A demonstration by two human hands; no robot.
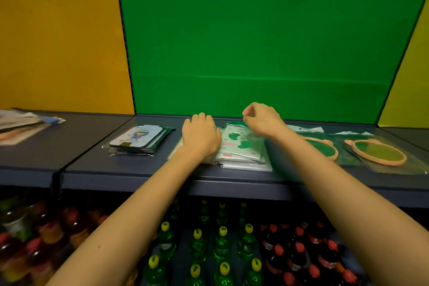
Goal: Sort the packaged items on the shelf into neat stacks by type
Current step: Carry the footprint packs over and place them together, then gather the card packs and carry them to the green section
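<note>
- Left grip (pixel 200 137): palm down, fingers straight and together, pressing flat on the left part of the white packet stack (pixel 241 148).
- Right grip (pixel 262 121): raised over the far edge of the same stack, fingers curled in toward the thumb. Whether the fingertips pinch the clear wrapper cannot be told.
- White packet stack: flat packets printed with green blotches, lying on the shelf (pixel 139 169) directly under both grips, with its near edge close to the shelf's front lip.
- Cartoon packet stack (pixel 137 139): a second pile with a small figure printed on top, left of the left grip and apart from it.
- Round green packets (pixel 376 152): clear bags holding orange-rimmed green discs with ear-shaped tabs, spread flat on the shelf right of the right grip. The nearest one is partly hidden by the right forearm.
- Loose pile (pixel 21 125): mixed flat items, blurred, well to the left of the left grip.
- Green bottles (pixel 222 246): yellow-capped, in rows below the shelf, between the two forearms.
- Red-capped bottles (pixel 301 251): dark, below the right forearm.
</note>
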